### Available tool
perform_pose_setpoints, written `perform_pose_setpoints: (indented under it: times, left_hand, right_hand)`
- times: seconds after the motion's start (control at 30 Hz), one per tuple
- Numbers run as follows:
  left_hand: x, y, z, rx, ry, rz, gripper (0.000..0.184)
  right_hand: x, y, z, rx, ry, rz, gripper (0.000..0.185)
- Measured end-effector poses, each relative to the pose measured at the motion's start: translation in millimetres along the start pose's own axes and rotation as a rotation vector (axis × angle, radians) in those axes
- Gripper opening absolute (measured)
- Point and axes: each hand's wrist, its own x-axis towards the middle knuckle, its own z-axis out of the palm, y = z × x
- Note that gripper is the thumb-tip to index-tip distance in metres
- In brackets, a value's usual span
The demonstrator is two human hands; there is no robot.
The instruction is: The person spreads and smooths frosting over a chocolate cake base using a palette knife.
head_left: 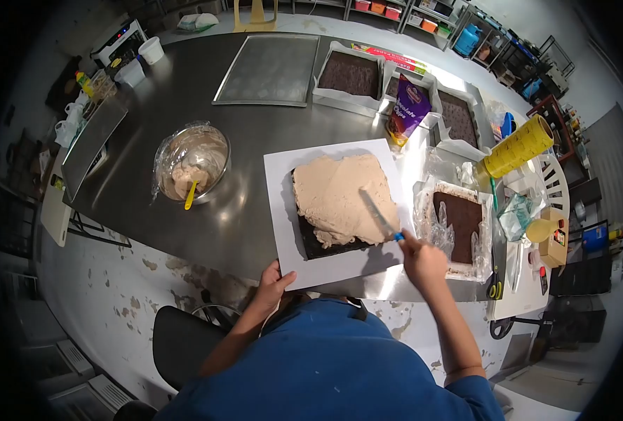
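Note:
On a white square board (283, 203) lies a dark square cake (313, 244), its top mostly covered with light brown frosting (339, 193). Dark cake shows along the left and front-left edges. My right hand (424, 261) is closed around the blue handle of a spatula (378, 212), whose metal blade rests on the frosting near the right side. With my left hand (276, 282) I grip the board's front-left corner, thumb on top. To the left, a bowl (210, 151) lined with plastic wrap holds more frosting and a yellow spatula (191, 196).
Further back are a metal tray (268, 69), boxed dark cakes (350, 72) and a purple chocolate chips bag (411, 107). At right lie a partly wrapped cake (460, 228), a yellow roll (520, 146) and scissors (494, 288). A black chair (185, 347) stands at the front left.

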Motion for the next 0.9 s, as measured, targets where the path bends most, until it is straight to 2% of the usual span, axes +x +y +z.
perform_pose_setpoints:
  times: [0.1,0.17,0.2,0.33,0.37,0.43,0.5,0.57,0.7,0.8,0.83,0.9]
  left_hand:
    - [-4,-11,9,-0.047,-0.058,-0.066,0.034]
    - [-6,-20,18,0.034,-0.149,-0.093,0.037]
    - [-3,-23,23,0.059,-0.195,-0.050,0.039]
    - [-6,-21,32,0.118,-0.202,-0.107,0.038]
    - [-5,-16,32,0.033,-0.138,-0.143,0.037]
    - [-1,-4,34,-0.048,-0.077,-0.180,0.036]
    - [4,8,36,-0.003,0.053,-0.069,0.033]
    - [13,9,36,0.013,0.078,-0.066,0.028]
    - [19,-1,37,-0.049,0.087,-0.037,0.024]
    - [18,-5,44,-0.069,0.068,-0.015,0.024]
    - [17,-6,45,-0.075,0.054,0.002,0.025]
    - [18,-9,45,-0.065,0.047,0.000,0.025]
  right_hand:
    - [-22,-25,13,0.077,0.061,-0.131,0.023]
    - [-29,-33,15,0.109,0.068,-0.189,0.023]
    - [-28,-30,16,0.101,0.103,-0.219,0.023]
    - [-12,-4,2,0.010,0.248,-0.215,0.023]
    - [-9,0,0,-0.050,0.253,-0.170,0.024]
    - [-8,-4,-14,0.001,0.123,-0.042,0.025]
    - [-13,-8,-11,0.068,0.047,-0.057,0.026]
    - [-17,-14,-9,0.156,-0.089,-0.095,0.027]
    - [-30,-22,-2,0.085,-0.016,-0.210,0.028]
    - [-25,-9,3,0.004,0.258,-0.373,0.034]
    - [-20,-4,1,-0.042,0.315,-0.415,0.031]
    - [-15,1,-1,0.022,0.354,-0.313,0.027]
